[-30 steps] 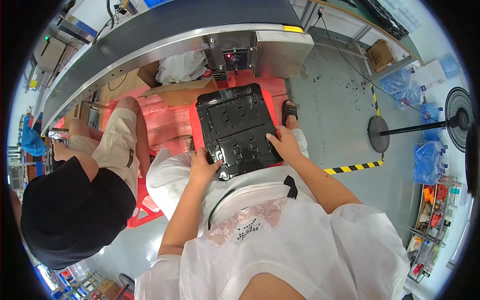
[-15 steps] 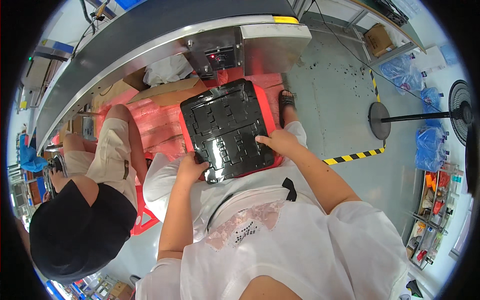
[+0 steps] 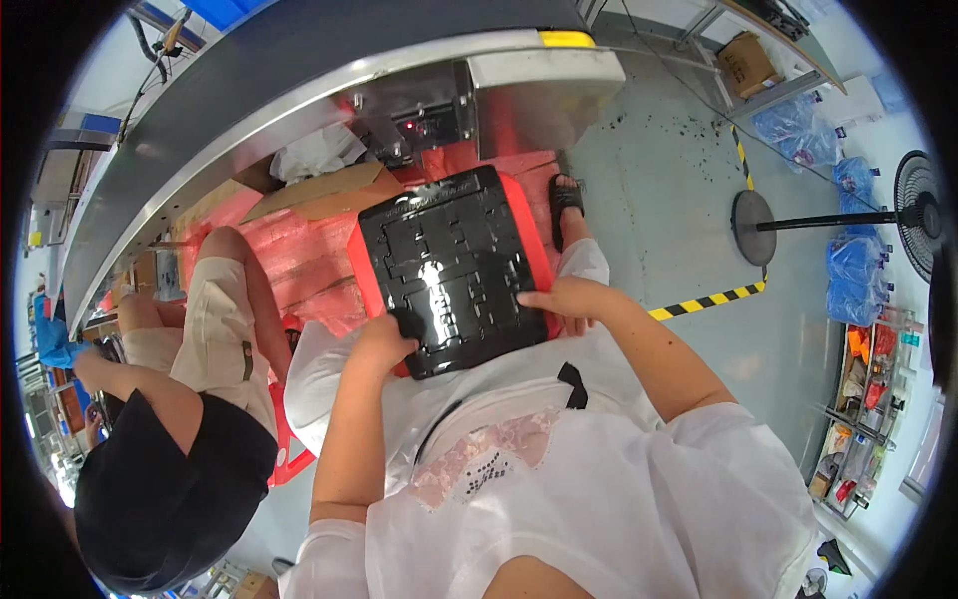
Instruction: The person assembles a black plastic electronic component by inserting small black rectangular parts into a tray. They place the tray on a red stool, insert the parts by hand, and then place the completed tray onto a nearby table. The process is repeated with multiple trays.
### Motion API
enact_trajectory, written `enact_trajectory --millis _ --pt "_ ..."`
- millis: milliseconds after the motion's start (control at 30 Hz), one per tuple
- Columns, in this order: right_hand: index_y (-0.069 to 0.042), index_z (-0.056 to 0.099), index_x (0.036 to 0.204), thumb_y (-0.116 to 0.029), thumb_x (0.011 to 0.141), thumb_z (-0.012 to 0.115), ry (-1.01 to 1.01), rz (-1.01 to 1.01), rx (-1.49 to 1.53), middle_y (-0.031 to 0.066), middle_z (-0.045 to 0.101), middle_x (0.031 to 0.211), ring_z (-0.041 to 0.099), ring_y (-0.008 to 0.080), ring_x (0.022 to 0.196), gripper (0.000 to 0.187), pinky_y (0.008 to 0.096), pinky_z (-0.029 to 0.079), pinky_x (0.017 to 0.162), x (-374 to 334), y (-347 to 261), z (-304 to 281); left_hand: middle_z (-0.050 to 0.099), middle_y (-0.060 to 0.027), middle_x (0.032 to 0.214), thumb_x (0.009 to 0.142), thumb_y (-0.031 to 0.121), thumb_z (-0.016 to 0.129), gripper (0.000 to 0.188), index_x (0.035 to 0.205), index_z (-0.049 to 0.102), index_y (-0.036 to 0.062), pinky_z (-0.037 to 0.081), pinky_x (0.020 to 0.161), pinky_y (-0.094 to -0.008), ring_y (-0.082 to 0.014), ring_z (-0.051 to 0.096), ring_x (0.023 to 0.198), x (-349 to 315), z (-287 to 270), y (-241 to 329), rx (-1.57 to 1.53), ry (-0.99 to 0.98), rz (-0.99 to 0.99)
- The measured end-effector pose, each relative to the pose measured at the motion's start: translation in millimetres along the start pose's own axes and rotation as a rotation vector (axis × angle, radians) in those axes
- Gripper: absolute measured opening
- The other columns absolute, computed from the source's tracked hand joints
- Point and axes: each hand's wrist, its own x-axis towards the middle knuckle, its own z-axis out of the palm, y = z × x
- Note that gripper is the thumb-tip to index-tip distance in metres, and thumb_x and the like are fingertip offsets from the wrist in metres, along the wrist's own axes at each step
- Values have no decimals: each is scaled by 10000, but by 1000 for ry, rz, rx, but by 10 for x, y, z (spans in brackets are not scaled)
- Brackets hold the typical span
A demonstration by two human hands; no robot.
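Note:
A glossy black moulded plastic tray (image 3: 444, 265) with rectangular recesses lies tilted over my lap, with a red shell (image 3: 535, 235) showing along its two sides. What the red shell belongs to is mostly hidden. My left hand (image 3: 379, 344) grips the tray's near left corner, fingers curled and partly out of sight under the edge. On the right side, my right hand (image 3: 567, 298) holds the edge with its thumb on top and the other fingers down the side.
Ahead runs a conveyor (image 3: 329, 60) with a metal edge and a control box (image 3: 424, 130). Cardboard (image 3: 339, 195) and red wrapped material (image 3: 309, 255) lie beneath it. A seated person in black (image 3: 180, 479) is at my left. A standing fan (image 3: 918, 210) stands to the right.
The tray has tilted slightly and shifted a little toward me, and the reflections on it have moved. Both hands keep their hold. The person at left has moved an arm.

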Motion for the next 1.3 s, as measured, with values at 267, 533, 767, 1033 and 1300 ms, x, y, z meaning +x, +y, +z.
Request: enact_trajectory --millis 267,533,767,1033,1300 --pt "-34 604 998 -423 810 616 1232 -513 493 53 619 868 570 140 768 431 273 452 593 -823 473 -1972 607 -152 738 897 431 471 501 925 609 -49 479 595 -367 -234 568 617 682 71 -571 -949 787 -77" --pt "85 454 1219 -605 527 762 1784 -440 -30 277 518 1171 518 302 1116 1025 346 416 911 -1151 -335 -4321 416 -294 1304 956 471 248 667 1267 412 -96 293 1027 -378 -389 387 1233 948 425 -263 -830 818 -413" --pt "142 518 1096 -537 504 743 1479 -278 -134 254 593 1012 604 306 897 929 356 468 785 -1024 -679 -4852 442 -285 1285 957 448 271 650 1259 410 -111 303 1016 -369 -388 408 1212 930 418 -352 -824 824 -461" --pt "81 617 1000 -511 531 698 1743 -351 -193 230 641 911 626 330 831 759 365 478 780 -1144 -444 -4227 508 -299 1187 956 433 285 596 1185 499 -74 355 954 -402 -409 473 1122 1038 496 -418 -797 850 -450" --pt "122 495 1135 -256 616 753 1419 -389 138 206 616 1026 611 259 916 692 327 463 828 -1059 590 -1970 532 -294 1089 958 380 254 522 1068 534 -46 403 866 -489 -454 504 1009 1053 441 -320 -604 799 -353"
